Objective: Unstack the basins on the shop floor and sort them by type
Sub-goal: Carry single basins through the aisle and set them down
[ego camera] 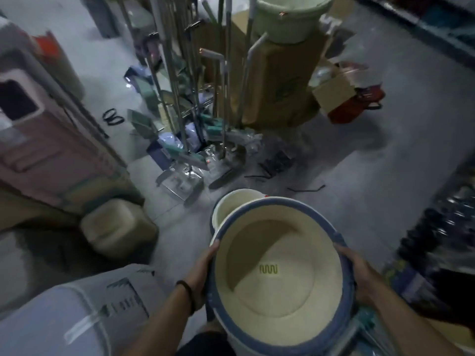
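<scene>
Blue-rimmed basin (277,291), left hand (203,271) and right hand (359,276), each grip holding its rim, second basin (231,206) behind, floor (359,176) open beyond.

Open grey floor (359,181) lies ahead to the right. Mops (190,129) and a tall carton (280,88) block the middle, a jerrycan (118,227) the left, a cream basin (231,205) close in front.

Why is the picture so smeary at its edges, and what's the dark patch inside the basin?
Head view: the wide lens bends and smears the edges, like the pink bin; the light is dim; the dark wedge inside the blue-rimmed basin is a shadow.
</scene>
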### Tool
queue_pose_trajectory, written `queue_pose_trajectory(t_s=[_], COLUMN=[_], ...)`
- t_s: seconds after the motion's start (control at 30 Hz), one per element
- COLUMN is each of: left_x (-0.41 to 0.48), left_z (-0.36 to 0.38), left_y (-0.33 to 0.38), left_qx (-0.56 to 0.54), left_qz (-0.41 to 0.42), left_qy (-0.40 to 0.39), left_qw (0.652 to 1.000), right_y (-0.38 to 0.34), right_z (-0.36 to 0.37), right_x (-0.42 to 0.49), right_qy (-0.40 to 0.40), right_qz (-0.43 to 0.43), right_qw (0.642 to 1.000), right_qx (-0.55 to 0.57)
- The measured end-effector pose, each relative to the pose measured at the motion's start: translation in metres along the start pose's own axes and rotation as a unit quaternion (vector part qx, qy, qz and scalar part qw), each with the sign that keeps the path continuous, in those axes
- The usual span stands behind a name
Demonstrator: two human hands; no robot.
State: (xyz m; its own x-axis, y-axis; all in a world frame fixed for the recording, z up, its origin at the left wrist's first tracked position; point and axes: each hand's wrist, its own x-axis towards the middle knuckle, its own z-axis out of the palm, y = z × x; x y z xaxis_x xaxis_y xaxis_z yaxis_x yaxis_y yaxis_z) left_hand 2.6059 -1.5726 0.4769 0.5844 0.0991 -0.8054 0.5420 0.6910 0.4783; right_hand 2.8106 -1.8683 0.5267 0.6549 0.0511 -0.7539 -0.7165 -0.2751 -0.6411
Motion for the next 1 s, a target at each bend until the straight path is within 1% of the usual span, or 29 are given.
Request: queue_pose_trajectory(t_s=[0.03, 0.1, 0.13, 0.23, 0.3, 0.4, 0.53, 0.67, 0.77, 0.87, 0.93, 1.0], left_x=[0.012, 0.045, 0.063, 0.118, 0.156, 0.209, 0.266, 0.322, 0.355, 0.366, 0.361, 0.352], left_z=[0.005, 0.012, 0.016, 0.022, 0.023, 0.016, -0.002, -0.017, -0.018, -0.012, -0.013, -0.016], left_y=[0.003, 0.005, 0.005, 0.000, -0.006, -0.013, -0.029, -0.038, -0.051, -0.056, -0.055, -0.054], left_qx=[-0.023, -0.029, -0.044, -0.089, -0.119, -0.160, -0.180, -0.203, -0.185, -0.159, -0.142, -0.093], left_qz=[-0.006, -0.007, -0.005, 0.000, 0.000, 0.023, 0.023, 0.018, -0.029, -0.042, -0.034, -0.031], left_qy=[0.024, 0.068, 0.072, 0.128, 0.171, 0.228, 0.260, 0.275, 0.283, 0.302, 0.318, 0.343], left_qw=[0.999, 0.997, 0.996, 0.988, 0.978, 0.960, 0.948, 0.940, 0.941, 0.939, 0.937, 0.934], right_y=[-0.009, -0.027, -0.034, -0.049, -0.052, -0.052, -0.036, -0.006, 0.019, 0.033, 0.035, 0.038], right_z=[0.003, 0.015, 0.022, 0.044, 0.058, 0.080, 0.110, 0.129, 0.133, 0.132, 0.129, 0.121], right_x=[0.026, 0.074, 0.099, 0.180, 0.232, 0.302, 0.376, 0.434, 0.462, 0.473, 0.476, 0.484], right_qy=[-0.014, -0.055, -0.061, -0.100, -0.122, -0.162, -0.193, -0.181, -0.166, -0.141, -0.123, -0.106], right_qz=[0.002, -0.009, -0.013, -0.027, -0.010, 0.017, 0.031, 0.035, 0.014, 0.001, -0.006, -0.032], right_qw=[1.000, 0.998, 0.997, 0.992, 0.987, 0.978, 0.967, 0.971, 0.965, 0.959, 0.946, 0.918], right_qx=[-0.004, -0.024, -0.039, -0.070, -0.102, -0.127, -0.162, -0.155, -0.201, -0.247, -0.298, -0.381])
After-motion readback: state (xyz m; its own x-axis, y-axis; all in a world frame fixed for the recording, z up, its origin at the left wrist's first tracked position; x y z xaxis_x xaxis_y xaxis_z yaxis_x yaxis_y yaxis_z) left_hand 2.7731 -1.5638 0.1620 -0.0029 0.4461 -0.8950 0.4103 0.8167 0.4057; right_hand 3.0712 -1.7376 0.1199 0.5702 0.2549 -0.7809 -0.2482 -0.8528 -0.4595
